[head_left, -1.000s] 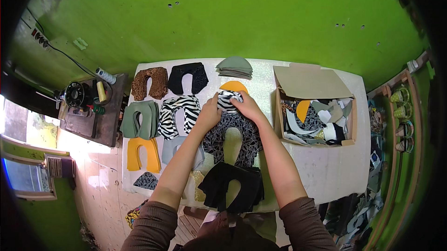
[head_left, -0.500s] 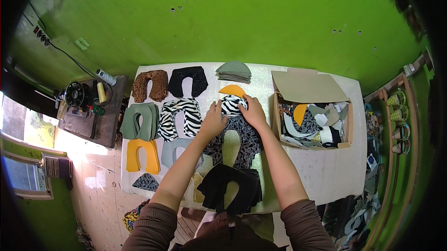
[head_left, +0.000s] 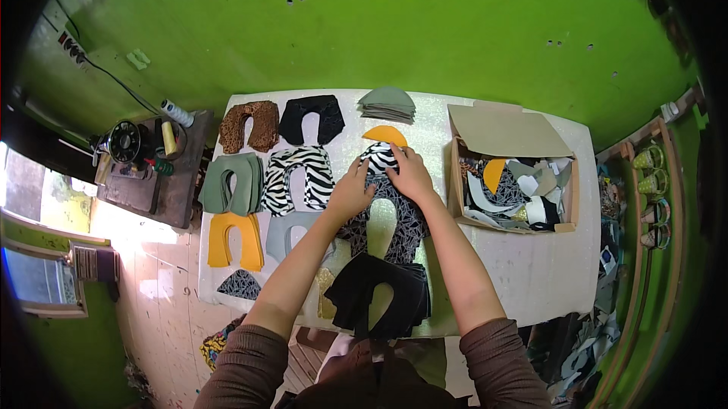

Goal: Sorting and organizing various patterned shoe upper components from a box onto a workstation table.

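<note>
A small stack of zebra-print half-round pieces (head_left: 379,157) lies at the middle of the table between my hands. My left hand (head_left: 353,190) holds its left end, thumb and fingers around the edge. Over the right end, my right hand (head_left: 412,176) grips it with fingers on the upper side and thumb below. Just beyond sits a yellow half-round piece (head_left: 385,134). Nearer me are dark U-shaped pieces with grey lines (head_left: 406,236), partly covered by my hands. Closest to my body is a fanned stack of black U-shaped pieces (head_left: 409,299).
U-shaped stacks fill the left side: leopard-print (head_left: 262,138), black (head_left: 327,117), green (head_left: 246,185), zebra (head_left: 277,170) and yellow (head_left: 250,240). Green half-rounds (head_left: 387,105) lie at the back. An open cardboard box (head_left: 572,200) of scraps stands right. A machine (head_left: 125,141) stands at far left.
The whole view has shifted slightly. Both hands stay at the zebra-print half-round stack, with my right fingers now lying further over its right end.
</note>
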Available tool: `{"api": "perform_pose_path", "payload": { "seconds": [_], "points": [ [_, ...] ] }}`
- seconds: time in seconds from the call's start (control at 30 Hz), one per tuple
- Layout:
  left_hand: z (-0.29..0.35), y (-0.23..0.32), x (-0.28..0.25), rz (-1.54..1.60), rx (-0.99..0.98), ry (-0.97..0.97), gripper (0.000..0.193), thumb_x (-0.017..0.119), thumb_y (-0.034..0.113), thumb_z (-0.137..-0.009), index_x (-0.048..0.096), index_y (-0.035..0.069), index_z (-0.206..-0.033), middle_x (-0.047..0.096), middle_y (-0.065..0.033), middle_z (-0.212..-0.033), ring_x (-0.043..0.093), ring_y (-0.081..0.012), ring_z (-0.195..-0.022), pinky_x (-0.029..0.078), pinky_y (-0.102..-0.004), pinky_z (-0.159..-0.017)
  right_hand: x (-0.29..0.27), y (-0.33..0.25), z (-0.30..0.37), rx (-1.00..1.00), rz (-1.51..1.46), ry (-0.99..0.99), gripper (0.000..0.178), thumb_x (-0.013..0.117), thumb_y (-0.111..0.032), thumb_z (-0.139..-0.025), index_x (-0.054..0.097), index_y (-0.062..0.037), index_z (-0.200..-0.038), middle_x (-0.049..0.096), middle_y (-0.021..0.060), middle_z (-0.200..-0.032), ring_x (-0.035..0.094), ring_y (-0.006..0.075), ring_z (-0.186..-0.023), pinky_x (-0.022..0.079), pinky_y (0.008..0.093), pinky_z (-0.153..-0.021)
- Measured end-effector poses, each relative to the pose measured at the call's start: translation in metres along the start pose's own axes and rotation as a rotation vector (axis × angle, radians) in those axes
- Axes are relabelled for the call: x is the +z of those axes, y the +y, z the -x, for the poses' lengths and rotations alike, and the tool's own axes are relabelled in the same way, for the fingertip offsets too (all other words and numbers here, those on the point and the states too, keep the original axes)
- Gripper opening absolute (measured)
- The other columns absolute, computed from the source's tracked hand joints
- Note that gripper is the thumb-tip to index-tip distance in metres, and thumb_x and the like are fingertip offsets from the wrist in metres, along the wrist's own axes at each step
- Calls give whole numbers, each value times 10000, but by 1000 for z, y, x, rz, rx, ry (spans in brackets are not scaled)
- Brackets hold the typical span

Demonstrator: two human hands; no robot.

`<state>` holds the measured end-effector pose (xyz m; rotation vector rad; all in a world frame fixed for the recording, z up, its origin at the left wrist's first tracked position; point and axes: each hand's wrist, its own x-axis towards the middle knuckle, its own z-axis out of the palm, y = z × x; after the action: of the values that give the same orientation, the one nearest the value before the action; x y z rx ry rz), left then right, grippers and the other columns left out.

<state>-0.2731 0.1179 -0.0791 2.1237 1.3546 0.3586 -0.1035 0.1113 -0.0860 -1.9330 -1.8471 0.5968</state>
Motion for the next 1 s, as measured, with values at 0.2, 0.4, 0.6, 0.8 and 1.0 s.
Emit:
{"api": "perform_pose_path", "payload": {
  "seconds": [0.2, 0.4, 0.6, 0.8, 1.0],
  "points": [
    [14, -3, 3, -255, 222, 149, 492, 551, 205, -799, 446, -14, -1227, 323, -292, -1322, 408, -398, -1174, 347, -399, -978, 5, -18, 21, -97, 99, 313, 530, 546, -261, -825, 397, -82, -1301, 336, 234, -1314, 338, 372, -1207, 312, 431, -983],
    [93, 28, -13, 138, 230, 236, 312, 552, 139, -802, 520, -8, -1075, 533, -185, -1065, 504, -344, -1003, 398, -394, -873, -1, -31, 124, -106, -116, 370, 514, 599, -204, -787, 418, -40, -1239, 371, 243, -1246, 350, 400, -1164, 285, 466, -975],
    [169, 27, 16, 62, 153, 399, 270, 582, 143, -775, 539, 13, -1007, 549, -164, -974, 545, -336, -865, 441, -396, -745, 3, -39, 206, -162, 55, 270, 584, 643, -248, -736, 418, -39, -1233, 383, 233, -1205, 362, 388, -1132, 262, 498, -970],
    [203, 32, 36, -72, -3, 349, 516, 601, 183, -755, 445, -7, -1208, 536, -182, -1028, 531, -339, -903, 432, -410, -777, 18, -42, 237, -227, 177, 89, 655, 664, -229, -676, 417, -62, -1259, 342, 224, -1261, 330, 399, -1167, 231, 541, -980],
    [216, 35, 43, -92, -47, 313, 613, 608, 183, -745, 370, -29, -1269, 503, -216, -1114, 516, -359, -965, 429, -408, -824, 21, -31, 232, -343, 272, 66, 620, 603, -125, -655, 437, -99, -1251, 380, 204, -1249, 355, 351, -1178, 236, 564, -981]
  ]
}}
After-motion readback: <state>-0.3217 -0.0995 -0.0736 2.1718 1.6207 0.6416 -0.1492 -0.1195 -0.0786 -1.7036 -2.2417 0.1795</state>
